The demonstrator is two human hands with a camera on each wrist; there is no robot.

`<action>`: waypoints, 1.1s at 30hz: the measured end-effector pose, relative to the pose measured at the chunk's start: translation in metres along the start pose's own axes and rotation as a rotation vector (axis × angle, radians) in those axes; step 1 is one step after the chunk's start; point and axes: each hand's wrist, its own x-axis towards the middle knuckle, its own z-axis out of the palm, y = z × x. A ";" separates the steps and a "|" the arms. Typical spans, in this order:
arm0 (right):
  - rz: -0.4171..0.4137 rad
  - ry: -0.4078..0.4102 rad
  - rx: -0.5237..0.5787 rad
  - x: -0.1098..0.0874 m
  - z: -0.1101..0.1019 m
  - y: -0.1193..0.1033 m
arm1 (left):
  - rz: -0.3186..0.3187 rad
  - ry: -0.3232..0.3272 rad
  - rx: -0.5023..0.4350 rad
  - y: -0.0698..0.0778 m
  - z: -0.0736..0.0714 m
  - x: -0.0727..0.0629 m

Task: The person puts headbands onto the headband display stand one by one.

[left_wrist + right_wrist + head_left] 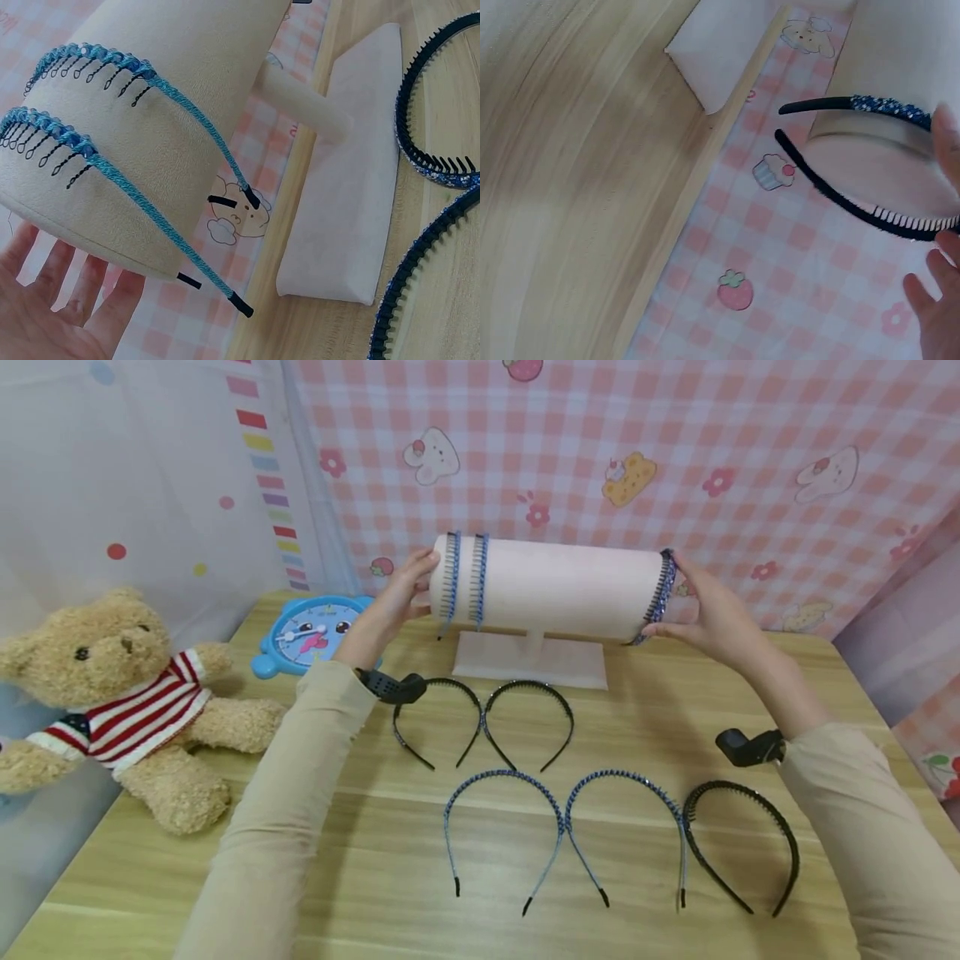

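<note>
A pale padded headband stand (570,589) holds its roll sideways above a flat base (495,660). Two blue braided toothed headbands, an outer one (450,578) and an inner one (479,581), sit around its left end. My left hand (408,583) rests against that end, its fingers (82,300) extended along the roll's edge in the left wrist view. At the other end, my right hand (708,606) holds a dark headband with blue glitter (900,109) between thumb and fingers. This headband straddles the roll's right edge, its tips pointing toward the table in the right wrist view.
On the wooden table (390,893) lie two dark headbands (529,683) by the base, two blue braided ones (504,773) in front, and a black one (787,835) at right. A blue clock (315,631) and teddy bear (142,693) stand left. A checked cloth (570,435) hangs behind.
</note>
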 end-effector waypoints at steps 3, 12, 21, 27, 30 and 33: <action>-0.068 0.034 -0.005 -0.001 0.001 0.003 | 0.000 0.001 0.003 0.000 0.001 0.000; -0.265 0.128 -0.027 0.005 0.008 0.013 | -0.001 0.002 0.005 0.000 0.000 0.001; -0.143 -0.010 0.071 0.017 0.001 0.008 | -0.001 0.000 0.001 0.001 -0.001 0.001; -0.128 -0.060 0.053 0.021 -0.003 -0.002 | -0.002 0.000 -0.005 0.001 0.002 0.002; -0.112 -0.068 -0.025 0.025 -0.003 -0.010 | -0.006 0.002 -0.008 0.001 0.002 0.003; -0.109 -0.086 -0.110 0.031 -0.002 -0.017 | -0.003 0.002 -0.006 0.001 0.002 0.003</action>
